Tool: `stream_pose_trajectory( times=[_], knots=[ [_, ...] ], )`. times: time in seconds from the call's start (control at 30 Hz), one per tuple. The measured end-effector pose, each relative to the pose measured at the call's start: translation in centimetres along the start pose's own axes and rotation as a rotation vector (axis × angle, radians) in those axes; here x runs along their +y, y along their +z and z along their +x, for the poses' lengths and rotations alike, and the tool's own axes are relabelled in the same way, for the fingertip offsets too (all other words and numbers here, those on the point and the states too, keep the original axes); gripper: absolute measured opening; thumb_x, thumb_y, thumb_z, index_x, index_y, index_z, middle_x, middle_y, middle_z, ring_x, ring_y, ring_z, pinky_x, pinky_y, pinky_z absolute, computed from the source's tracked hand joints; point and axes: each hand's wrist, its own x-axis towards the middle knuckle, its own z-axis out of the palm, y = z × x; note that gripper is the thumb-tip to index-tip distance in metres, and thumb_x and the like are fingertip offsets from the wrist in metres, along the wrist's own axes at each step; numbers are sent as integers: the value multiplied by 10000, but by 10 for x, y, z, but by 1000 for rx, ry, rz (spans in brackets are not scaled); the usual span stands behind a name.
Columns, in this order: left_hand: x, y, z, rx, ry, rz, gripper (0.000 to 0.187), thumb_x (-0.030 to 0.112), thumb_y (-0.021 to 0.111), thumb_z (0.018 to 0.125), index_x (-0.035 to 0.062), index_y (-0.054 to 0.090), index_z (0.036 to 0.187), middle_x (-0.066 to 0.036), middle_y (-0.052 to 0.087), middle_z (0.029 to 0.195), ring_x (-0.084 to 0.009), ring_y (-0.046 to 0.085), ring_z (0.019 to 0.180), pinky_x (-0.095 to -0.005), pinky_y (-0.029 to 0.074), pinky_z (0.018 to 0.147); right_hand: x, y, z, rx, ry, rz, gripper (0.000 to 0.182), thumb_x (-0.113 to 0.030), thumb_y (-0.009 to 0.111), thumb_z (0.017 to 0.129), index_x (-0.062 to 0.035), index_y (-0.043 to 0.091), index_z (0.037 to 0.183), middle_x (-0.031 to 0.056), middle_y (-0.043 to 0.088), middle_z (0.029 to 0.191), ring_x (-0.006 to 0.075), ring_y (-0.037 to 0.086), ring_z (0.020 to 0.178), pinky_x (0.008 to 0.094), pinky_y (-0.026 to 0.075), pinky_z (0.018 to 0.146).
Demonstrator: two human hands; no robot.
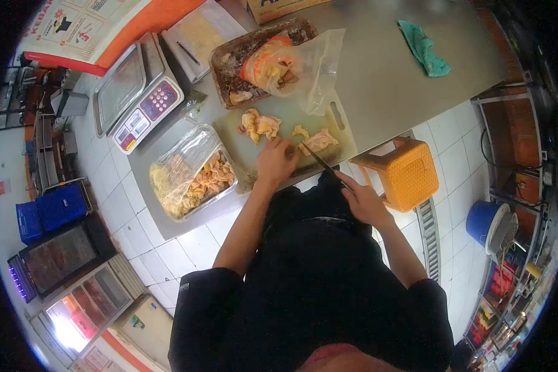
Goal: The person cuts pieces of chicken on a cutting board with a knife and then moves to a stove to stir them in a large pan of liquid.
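Note:
My right hand (361, 201) is closed around the handle of a knife (319, 160). The blade points up and left, its tip at a flat pale piece of chicken skin (320, 141) on the cutting board (346, 127). My left hand (278, 162) rests at the board's near edge with fingers curled; what they hold, if anything, is hidden. Just beyond its fingertips lies a lumpy piece of raw chicken (260, 126). A small yellowish scrap (300, 131) sits beside the skin.
Left of the board is a clear plastic-covered tray (192, 173) of cut meat. Behind stands a stained metal pan (223, 65) with a plastic bag (291, 68) in it. A scale (146, 115), green cloth (425, 49) and orange stool (409, 173) are nearby.

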Motion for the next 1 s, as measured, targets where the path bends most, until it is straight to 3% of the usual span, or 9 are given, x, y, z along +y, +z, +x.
stream_pose_trajectory(
  times=[0.13, 0.47, 0.57, 0.63, 0.77, 0.83, 0.87, 0.93, 1.0],
  knots=[
    [-5, -1, -8, -121, -68, 18, 122, 221, 697, 759, 109, 690, 808, -57, 669, 791, -279, 650, 852, -412, 526, 744, -3, 0, 12, 16, 60, -54, 485, -237, 445, 998, -285, 339, 1469, 281, 647, 832, 474, 629, 838, 563, 480, 789],
    [-42, -33, -30, -173, -200, -1, 173, 214, 701, 753, 57, 672, 818, -139, 669, 774, -323, 656, 791, -437, 520, 711, 4, -2, 16, 101, 104, -102, 483, -253, 452, 992, -301, 355, 1463, 275, 633, 768, 471, 623, 784, 566, 474, 773],
    [-37, -48, -27, -294, -243, 93, 179, 206, 699, 750, 66, 678, 860, -140, 672, 873, -321, 656, 817, -426, 527, 721, -2, -6, 14, 66, 95, -58, 492, -238, 463, 988, -285, 358, 1466, 264, 630, 743, 468, 617, 742, 559, 468, 739],
    [-22, -44, -26, 28, 45, 128, 208, 206, 699, 750, 86, 681, 918, -130, 653, 995, -314, 650, 874, -424, 528, 744, 4, -2, 11, 101, 31, -14, 497, -228, 470, 985, -278, 360, 1467, 258, 627, 733, 461, 615, 725, 546, 467, 723],
    [11, -11, 2, 5, 75, -52, 241, 213, 703, 754, 103, 681, 968, -117, 625, 1079, -306, 638, 923, -428, 524, 774, -8, -8, 1, 123, 35, 21, 499, -201, 484, 982, -269, 375, 1464, 247, 609, 701, 432, 614, 688, 507, 465, 692],
    [12, 14, 13, 143, 282, 29, 204, 222, 700, 774, 86, 676, 923, -123, 643, 1000, -311, 631, 897, -437, 518, 765, -4, -6, -2, 118, 10, 12, 495, -199, 483, 983, -268, 379, 1462, 246, 603, 693, 426, 617, 684, 504, 468, 692],
    [9, 19, 13, 145, 282, 27, 204, 222, 700, 774, 86, 676, 923, -123, 643, 1000, -311, 631, 897, -437, 518, 765, -2, -5, -3, 116, -14, 9, 490, -198, 483, 984, -266, 384, 1459, 245, 597, 685, 421, 619, 680, 501, 471, 692],
    [3, 24, 16, -135, 158, -51, 170, 210, 689, 786, 68, 664, 877, -127, 647, 912, -323, 624, 864, -448, 512, 746, 1, -4, -4, 135, 27, -16, 489, -196, 483, 985, -266, 384, 1458, 244, 596, 683, 422, 620, 681, 505, 471, 693],
    [-3, 26, 9, -136, 141, -54, 161, 204, 683, 789, 62, 659, 861, -129, 643, 877, -327, 621, 858, -456, 507, 744, 3, -5, -6, 148, 71, -38, 487, -195, 482, 986, -266, 385, 1457, 243, 596, 681, 422, 620, 682, 509, 471, 694]
  ],
)
